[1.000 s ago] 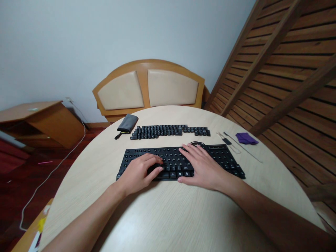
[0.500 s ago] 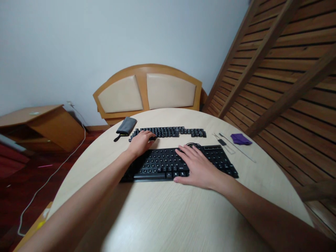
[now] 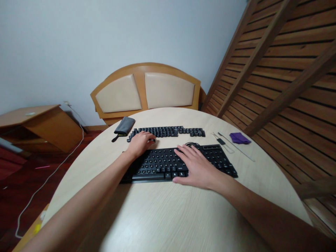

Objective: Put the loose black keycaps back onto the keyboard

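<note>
A black keyboard (image 3: 154,164) lies across the table, many of its key positions showing bare switch posts while some keys along the near edge have caps. My right hand (image 3: 195,168) rests flat over its right-centre part, fingers spread, thumb at the near edge. Beyond the keyboard, loose black keycaps (image 3: 168,131) are laid out in rows. My left hand (image 3: 141,142) reaches over the keyboard's far left side to the near edge of these rows. Its thumb and fingers are curled together around a small dark keycap (image 3: 152,140), mostly hidden by the fingers.
A grey pouch (image 3: 125,126) with a black loop sits at the far left of the round table (image 3: 168,217). To the right lie a wire keycap puller (image 3: 222,141), a thin metal rod (image 3: 237,147) and a folded purple cloth (image 3: 239,138). Keyboard cable loops behind the keyboard.
The view has shifted slightly. My left fingers have moved a little at the near edge of the keycap rows; my right hand stays on the keyboard.
</note>
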Demonstrator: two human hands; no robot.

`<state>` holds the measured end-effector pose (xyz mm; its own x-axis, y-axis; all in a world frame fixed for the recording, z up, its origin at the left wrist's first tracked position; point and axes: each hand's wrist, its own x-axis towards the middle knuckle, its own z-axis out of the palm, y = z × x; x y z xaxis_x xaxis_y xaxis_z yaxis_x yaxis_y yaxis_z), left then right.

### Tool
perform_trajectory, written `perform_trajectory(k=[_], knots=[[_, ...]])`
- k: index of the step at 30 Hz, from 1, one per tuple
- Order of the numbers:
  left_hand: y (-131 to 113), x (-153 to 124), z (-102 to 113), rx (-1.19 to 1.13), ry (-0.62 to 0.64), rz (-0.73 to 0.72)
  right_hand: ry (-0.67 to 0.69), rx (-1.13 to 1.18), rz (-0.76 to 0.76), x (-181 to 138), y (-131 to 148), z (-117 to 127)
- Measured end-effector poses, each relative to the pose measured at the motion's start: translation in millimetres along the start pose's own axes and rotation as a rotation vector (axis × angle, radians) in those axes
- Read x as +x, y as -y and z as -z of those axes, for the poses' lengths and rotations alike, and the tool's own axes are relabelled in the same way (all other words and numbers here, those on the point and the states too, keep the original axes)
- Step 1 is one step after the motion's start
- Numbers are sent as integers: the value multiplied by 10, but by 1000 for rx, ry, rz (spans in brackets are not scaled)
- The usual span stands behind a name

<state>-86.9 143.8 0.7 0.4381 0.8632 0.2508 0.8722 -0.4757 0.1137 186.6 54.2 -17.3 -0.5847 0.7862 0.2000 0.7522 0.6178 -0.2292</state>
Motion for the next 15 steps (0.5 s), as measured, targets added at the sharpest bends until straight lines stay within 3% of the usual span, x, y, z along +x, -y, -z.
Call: perform_trajectory(k=[3, 7, 11, 15], knots=[[-145, -207, 95, -73, -66, 7, 22, -16, -6, 2, -5, 2], [-312, -594, 167, -350, -140, 0, 11, -22, 2, 6, -18, -14], [-377, -887, 182, -502, -90, 13, 15, -31, -2, 9, -31, -28], [-362, -985, 201, -558, -17, -35, 31, -40, -2, 10, -41, -34]])
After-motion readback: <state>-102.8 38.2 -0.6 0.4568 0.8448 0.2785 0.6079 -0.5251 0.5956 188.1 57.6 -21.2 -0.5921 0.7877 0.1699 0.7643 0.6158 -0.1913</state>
